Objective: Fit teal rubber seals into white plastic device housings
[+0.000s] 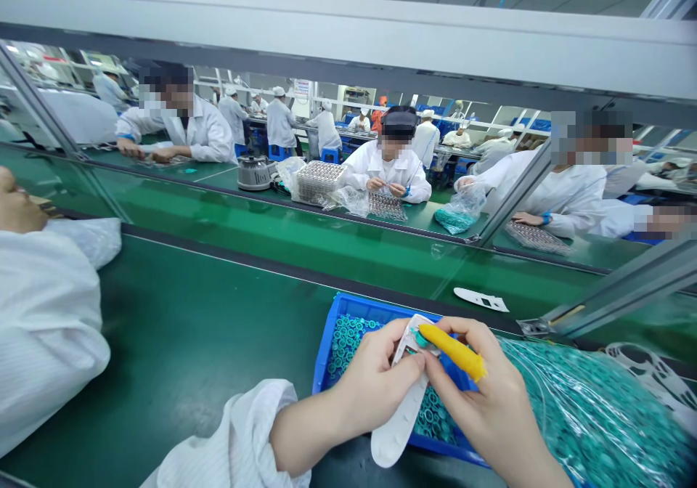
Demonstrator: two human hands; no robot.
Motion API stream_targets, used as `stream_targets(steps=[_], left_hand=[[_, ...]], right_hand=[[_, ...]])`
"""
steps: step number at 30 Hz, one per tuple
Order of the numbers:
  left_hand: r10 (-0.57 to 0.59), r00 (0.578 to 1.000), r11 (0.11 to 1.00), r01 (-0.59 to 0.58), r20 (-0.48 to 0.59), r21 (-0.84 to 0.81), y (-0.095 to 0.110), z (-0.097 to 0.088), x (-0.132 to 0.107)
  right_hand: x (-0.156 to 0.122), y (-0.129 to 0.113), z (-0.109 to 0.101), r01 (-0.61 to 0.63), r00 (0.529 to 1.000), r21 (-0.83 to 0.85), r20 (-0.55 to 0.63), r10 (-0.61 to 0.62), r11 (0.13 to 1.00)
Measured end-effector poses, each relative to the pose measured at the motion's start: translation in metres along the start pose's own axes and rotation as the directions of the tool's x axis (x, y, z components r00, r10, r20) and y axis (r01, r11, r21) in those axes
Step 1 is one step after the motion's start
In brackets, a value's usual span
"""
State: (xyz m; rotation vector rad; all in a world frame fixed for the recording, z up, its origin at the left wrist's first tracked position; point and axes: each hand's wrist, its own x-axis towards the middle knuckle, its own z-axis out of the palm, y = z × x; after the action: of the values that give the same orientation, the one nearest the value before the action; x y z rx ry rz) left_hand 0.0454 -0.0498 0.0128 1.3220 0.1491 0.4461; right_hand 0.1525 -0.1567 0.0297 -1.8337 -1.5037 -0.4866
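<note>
Bright even overhead light, soft shadows, wide-angle bending at edges

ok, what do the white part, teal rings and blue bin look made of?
White part: moulded plastic, smooth and matte, holds its shape in the left hand.
Teal rings: likely rubber or silicone, dull; unconfirmed.
Blue bin: hard plastic, slight sheen at the rim.

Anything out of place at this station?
One white plastic piece lies alone on the green belt, beyond the blue bin. Teal rings sit inside the bin and clear bag. The left hand grips a white housing. No spills or damage.
</note>
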Motion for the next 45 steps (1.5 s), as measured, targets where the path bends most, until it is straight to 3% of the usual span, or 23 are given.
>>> stream_targets(steps=[14,16,20,24,29,38,40,42,45], left_hand=[[0.028,0.998,0.998,-0.030,-0.051,-0.048,-0.005,0.001,0.001],[0.024,0.998,0.997,-0.028,-0.066,-0.068,-0.005,0.001,0.001],[-0.008,0.998,0.993,0.000,-0.063,-0.121,-0.002,0.001,-0.001],[0.136,0.986,0.982,-0.120,-0.101,0.145,-0.002,0.001,-0.005],[0.363,0.930,0.826,-0.293,-0.056,0.481,-0.007,-0.001,-0.007],[0.459,0.888,0.694,-0.367,0.012,0.619,-0.012,0.004,-0.006],[0.501,0.864,0.612,-0.395,0.051,0.685,-0.009,-0.010,-0.003],[0.514,0.857,0.512,-0.320,0.013,0.797,-0.005,-0.044,0.000],[0.393,0.878,0.391,0.111,-0.275,0.914,-0.005,-0.130,-0.001]], right_hand=[[-0.003,-0.005,0.004,-0.029,0.999,-0.012,-0.031,0.028,1.000],[-0.006,-0.007,0.004,-0.090,0.996,0.053,-0.005,0.090,0.995],[-0.013,-0.006,0.004,-0.260,0.955,0.268,-0.069,0.287,0.928],[-0.012,-0.004,0.006,-0.318,0.944,0.383,0.045,0.326,0.867],[-0.005,-0.006,0.013,-0.396,0.903,0.420,0.016,0.430,0.816],[-0.009,-0.005,0.020,-0.375,0.920,0.394,0.048,0.389,0.839],[-0.010,0.000,0.017,-0.375,0.924,0.335,0.062,0.377,0.864],[-0.015,0.016,0.008,-0.382,0.922,0.261,0.040,0.385,0.887],[-0.033,0.062,-0.015,-0.465,0.883,0.103,-0.014,0.469,0.879]])
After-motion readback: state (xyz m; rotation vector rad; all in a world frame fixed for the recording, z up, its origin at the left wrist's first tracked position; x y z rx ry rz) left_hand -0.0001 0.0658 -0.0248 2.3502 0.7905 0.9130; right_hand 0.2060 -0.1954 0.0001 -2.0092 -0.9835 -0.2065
